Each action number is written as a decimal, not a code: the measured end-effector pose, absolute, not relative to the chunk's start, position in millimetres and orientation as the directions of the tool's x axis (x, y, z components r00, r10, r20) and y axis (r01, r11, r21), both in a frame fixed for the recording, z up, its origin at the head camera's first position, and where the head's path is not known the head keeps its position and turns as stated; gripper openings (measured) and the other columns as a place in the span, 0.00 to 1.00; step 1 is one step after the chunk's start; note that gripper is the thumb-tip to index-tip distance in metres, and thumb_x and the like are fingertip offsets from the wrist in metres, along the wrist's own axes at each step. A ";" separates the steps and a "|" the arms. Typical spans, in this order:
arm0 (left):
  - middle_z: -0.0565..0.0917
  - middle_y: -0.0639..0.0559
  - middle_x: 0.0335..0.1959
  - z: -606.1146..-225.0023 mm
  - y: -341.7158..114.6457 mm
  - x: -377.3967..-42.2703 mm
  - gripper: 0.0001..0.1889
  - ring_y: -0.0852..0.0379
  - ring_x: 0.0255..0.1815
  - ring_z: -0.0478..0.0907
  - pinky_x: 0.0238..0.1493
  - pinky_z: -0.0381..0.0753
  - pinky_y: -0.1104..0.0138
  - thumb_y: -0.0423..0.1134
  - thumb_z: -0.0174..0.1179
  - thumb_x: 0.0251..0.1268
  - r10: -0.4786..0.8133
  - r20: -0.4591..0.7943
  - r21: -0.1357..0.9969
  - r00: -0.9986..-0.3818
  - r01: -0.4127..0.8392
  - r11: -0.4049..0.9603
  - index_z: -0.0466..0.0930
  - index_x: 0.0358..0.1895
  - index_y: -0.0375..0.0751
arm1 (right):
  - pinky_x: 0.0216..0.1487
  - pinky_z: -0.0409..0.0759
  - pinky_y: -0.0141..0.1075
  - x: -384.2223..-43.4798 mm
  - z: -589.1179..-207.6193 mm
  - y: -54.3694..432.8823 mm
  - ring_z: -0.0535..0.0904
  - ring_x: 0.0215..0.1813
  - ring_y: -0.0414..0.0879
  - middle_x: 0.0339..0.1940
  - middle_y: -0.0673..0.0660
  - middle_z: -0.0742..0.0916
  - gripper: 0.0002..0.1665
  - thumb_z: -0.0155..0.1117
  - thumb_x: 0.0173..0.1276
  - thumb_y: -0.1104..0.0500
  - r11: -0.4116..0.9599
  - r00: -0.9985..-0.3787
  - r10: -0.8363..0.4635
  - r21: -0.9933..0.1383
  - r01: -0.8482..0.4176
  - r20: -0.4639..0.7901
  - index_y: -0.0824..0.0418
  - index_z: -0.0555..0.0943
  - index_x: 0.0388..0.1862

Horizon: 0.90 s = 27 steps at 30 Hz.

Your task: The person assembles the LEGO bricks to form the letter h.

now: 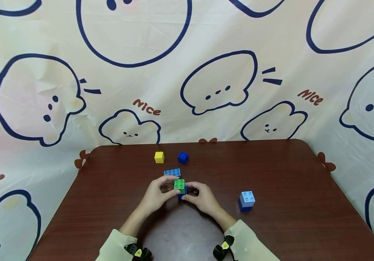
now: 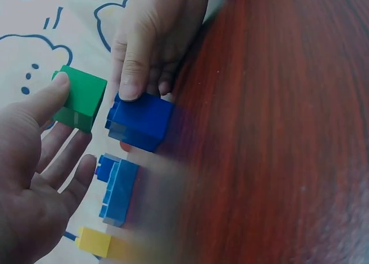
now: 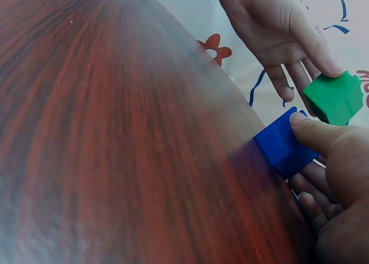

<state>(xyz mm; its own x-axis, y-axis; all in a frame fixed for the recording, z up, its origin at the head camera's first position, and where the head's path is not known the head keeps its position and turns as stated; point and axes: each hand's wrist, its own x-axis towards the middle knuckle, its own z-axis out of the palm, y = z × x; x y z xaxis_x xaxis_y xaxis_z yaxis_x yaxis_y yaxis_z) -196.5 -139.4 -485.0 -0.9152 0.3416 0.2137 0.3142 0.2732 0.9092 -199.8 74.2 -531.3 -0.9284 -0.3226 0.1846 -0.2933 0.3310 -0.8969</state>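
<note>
Between thumb and fingers my left hand (image 1: 155, 194) pinches a green brick (image 1: 179, 185), which shows studs on its top in the head view. My right hand (image 1: 204, 198) grips a dark blue brick (image 3: 286, 143) that stands on the table. The green brick (image 2: 84, 97) is held over the dark blue brick (image 2: 140, 123), and a gap shows between them in the left wrist view. From the head, the green brick hides most of the dark blue one. Just beyond the hands lies a longer light blue brick (image 1: 172, 172).
On the brown table (image 1: 288, 174), a yellow brick (image 1: 159, 157) and another blue brick (image 1: 183, 157) stand farther back. To the right is a light blue brick (image 1: 247, 197) stacked on a dark blue one (image 1: 245, 208). A patterned cloth (image 1: 219, 32) hangs behind the table.
</note>
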 end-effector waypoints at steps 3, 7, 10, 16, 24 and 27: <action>0.86 0.42 0.51 -487.5 -138.5 -196.7 0.22 0.47 0.46 0.86 0.47 0.85 0.62 0.29 0.71 0.62 0.342 0.219 0.904 -0.914 0.322 0.281 0.80 0.59 0.33 | 0.49 0.84 0.38 -199.7 -531.6 74.0 0.86 0.49 0.47 0.50 0.55 0.89 0.24 0.77 0.63 0.57 0.330 -0.929 -0.322 -0.898 -0.291 0.183 0.63 0.84 0.57; 0.86 0.44 0.50 -490.2 -137.8 -196.1 0.21 0.48 0.45 0.86 0.47 0.85 0.64 0.30 0.71 0.62 0.336 0.217 0.901 -0.917 0.320 0.292 0.82 0.59 0.36 | 0.49 0.84 0.38 -199.8 -531.9 73.9 0.86 0.49 0.47 0.50 0.55 0.89 0.23 0.77 0.63 0.58 0.321 -0.926 -0.328 -0.900 -0.293 0.185 0.63 0.84 0.57; 0.86 0.45 0.50 -491.3 -137.4 -195.9 0.20 0.49 0.45 0.86 0.47 0.84 0.65 0.31 0.71 0.62 0.331 0.209 0.901 -0.920 0.313 0.299 0.82 0.59 0.38 | 0.49 0.84 0.38 -200.1 -532.3 73.7 0.86 0.49 0.47 0.50 0.55 0.89 0.23 0.77 0.63 0.58 0.312 -0.924 -0.332 -0.902 -0.299 0.191 0.63 0.84 0.56; 0.86 0.45 0.50 -492.3 -135.7 -195.9 0.20 0.49 0.46 0.86 0.47 0.84 0.66 0.32 0.71 0.63 0.337 0.203 0.899 -0.919 0.312 0.309 0.82 0.59 0.40 | 0.49 0.84 0.37 -200.2 -532.4 73.6 0.86 0.49 0.47 0.49 0.55 0.89 0.23 0.77 0.63 0.59 0.301 -0.922 -0.336 -0.905 -0.300 0.193 0.63 0.84 0.56; 0.86 0.47 0.50 -492.5 -134.1 -196.5 0.19 0.48 0.47 0.86 0.48 0.84 0.65 0.31 0.71 0.62 0.330 0.191 0.900 -0.925 0.299 0.317 0.83 0.57 0.41 | 0.49 0.84 0.38 -199.7 -532.9 74.5 0.86 0.49 0.48 0.48 0.55 0.89 0.23 0.77 0.63 0.59 0.310 -0.923 -0.332 -0.902 -0.300 0.194 0.63 0.84 0.56; 0.86 0.48 0.49 -493.2 -133.3 -196.5 0.19 0.49 0.47 0.85 0.48 0.84 0.65 0.31 0.71 0.63 0.327 0.183 0.898 -0.927 0.293 0.328 0.83 0.57 0.42 | 0.50 0.83 0.38 -199.7 -533.2 75.0 0.85 0.49 0.48 0.47 0.54 0.89 0.24 0.78 0.62 0.59 0.322 -0.924 -0.329 -0.896 -0.304 0.196 0.63 0.84 0.56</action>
